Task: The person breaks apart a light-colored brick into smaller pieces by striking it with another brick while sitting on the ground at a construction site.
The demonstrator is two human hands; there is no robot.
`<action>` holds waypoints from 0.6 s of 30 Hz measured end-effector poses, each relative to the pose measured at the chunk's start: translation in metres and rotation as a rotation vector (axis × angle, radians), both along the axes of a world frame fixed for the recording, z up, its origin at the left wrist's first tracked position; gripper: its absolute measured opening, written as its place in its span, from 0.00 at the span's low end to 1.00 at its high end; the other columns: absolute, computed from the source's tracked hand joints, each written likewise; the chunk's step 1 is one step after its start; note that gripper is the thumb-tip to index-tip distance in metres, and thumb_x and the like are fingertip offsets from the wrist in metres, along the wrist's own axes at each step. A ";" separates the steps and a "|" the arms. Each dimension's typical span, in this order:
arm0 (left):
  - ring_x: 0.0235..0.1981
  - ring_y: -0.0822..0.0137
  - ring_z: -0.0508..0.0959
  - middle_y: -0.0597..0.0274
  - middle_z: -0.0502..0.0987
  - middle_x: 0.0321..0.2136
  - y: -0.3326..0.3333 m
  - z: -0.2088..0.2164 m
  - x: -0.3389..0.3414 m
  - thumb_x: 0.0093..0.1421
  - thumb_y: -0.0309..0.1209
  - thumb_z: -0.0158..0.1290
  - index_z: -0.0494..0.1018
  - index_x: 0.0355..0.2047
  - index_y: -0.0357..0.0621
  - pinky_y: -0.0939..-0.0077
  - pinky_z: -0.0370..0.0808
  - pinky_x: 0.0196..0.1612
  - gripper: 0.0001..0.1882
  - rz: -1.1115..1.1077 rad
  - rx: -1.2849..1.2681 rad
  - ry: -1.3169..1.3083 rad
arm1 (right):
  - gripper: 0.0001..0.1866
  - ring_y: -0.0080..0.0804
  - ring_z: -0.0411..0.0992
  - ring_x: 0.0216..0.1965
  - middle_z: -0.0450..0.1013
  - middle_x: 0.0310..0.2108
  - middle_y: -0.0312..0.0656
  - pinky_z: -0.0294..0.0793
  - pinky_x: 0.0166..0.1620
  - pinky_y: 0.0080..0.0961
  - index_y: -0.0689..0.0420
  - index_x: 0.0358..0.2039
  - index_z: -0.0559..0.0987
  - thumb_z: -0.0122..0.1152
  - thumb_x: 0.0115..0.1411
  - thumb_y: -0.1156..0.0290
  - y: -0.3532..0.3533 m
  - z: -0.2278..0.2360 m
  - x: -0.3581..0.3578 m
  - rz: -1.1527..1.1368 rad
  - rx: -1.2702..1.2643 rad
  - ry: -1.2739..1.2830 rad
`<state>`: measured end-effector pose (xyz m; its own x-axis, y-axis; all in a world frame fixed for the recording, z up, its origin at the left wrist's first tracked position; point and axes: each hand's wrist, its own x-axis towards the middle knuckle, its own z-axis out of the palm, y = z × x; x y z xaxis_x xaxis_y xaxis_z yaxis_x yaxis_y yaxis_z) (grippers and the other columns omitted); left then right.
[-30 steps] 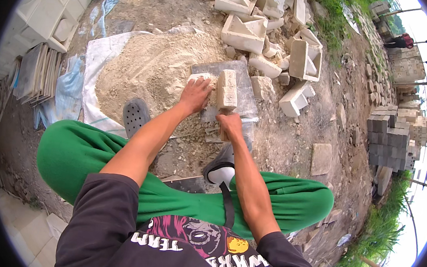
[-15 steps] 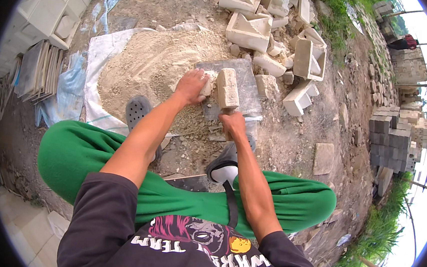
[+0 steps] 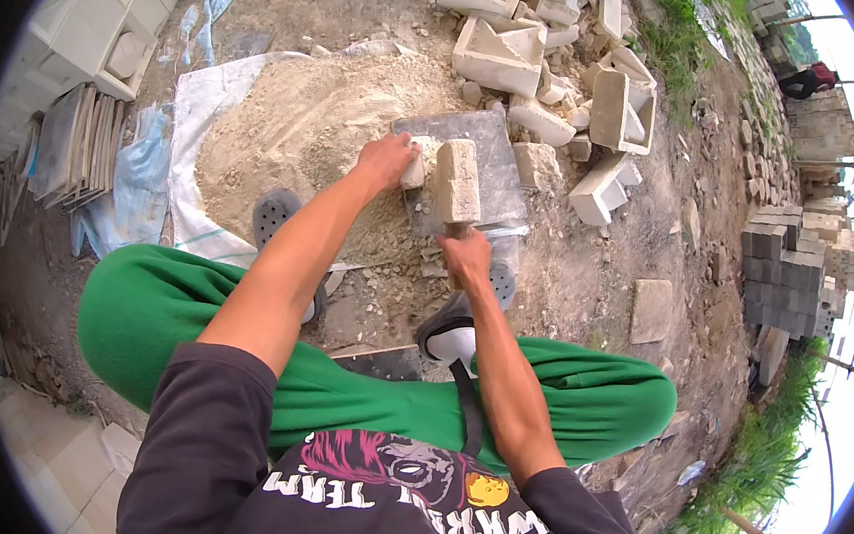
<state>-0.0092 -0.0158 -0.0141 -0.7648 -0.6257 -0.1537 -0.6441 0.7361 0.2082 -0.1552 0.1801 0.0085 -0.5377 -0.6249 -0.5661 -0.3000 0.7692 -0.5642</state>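
Observation:
My right hand (image 3: 466,256) is closed round the short handle of a mallet whose blocky head (image 3: 458,183) is coated in pale dust. The mallet's head is over a dark grey slab (image 3: 487,136) lying on the ground. To the left of the mallet, my left hand (image 3: 387,160) grips a small pale chunk of block (image 3: 415,170) at the slab's left edge. Part of that chunk is hidden by my fingers. Whether the mallet touches anything beneath it I cannot tell.
A heap of sandy rubble powder (image 3: 308,127) spreads over a white sheet (image 3: 191,138) at left. Broken pale moulded blocks (image 3: 499,57) pile up beyond the slab. Thin boards (image 3: 76,144) lean at far left; grey bricks (image 3: 779,260) stand stacked at right. My shoes flank the work spot.
My left hand's fingers have drawn in closer round the chunk. The mallet stays over the slab, its head slightly lower in view. The whole view has shifted a little.

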 end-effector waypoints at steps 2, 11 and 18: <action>0.51 0.56 0.77 0.62 0.73 0.49 -0.001 -0.001 0.000 0.69 0.32 0.47 0.75 0.51 0.54 0.61 0.82 0.46 0.13 0.022 0.005 0.001 | 0.19 0.42 0.82 0.28 0.80 0.23 0.50 0.79 0.37 0.35 0.64 0.32 0.84 0.66 0.48 0.59 0.001 -0.002 0.001 0.031 -0.082 0.087; 0.51 0.57 0.77 0.60 0.71 0.53 -0.001 -0.001 -0.004 0.67 0.33 0.50 0.73 0.55 0.55 0.61 0.82 0.45 0.16 0.052 0.004 -0.036 | 0.20 0.40 0.81 0.25 0.81 0.24 0.51 0.79 0.34 0.36 0.65 0.30 0.85 0.67 0.48 0.58 0.005 -0.002 0.004 -0.026 -0.002 -0.034; 0.54 0.57 0.76 0.59 0.70 0.57 -0.002 0.004 -0.002 0.63 0.29 0.53 0.70 0.60 0.57 0.62 0.81 0.46 0.23 0.081 0.094 -0.139 | 0.19 0.43 0.82 0.30 0.81 0.26 0.52 0.79 0.38 0.37 0.64 0.30 0.85 0.68 0.47 0.58 0.009 0.010 0.006 0.026 0.001 -0.068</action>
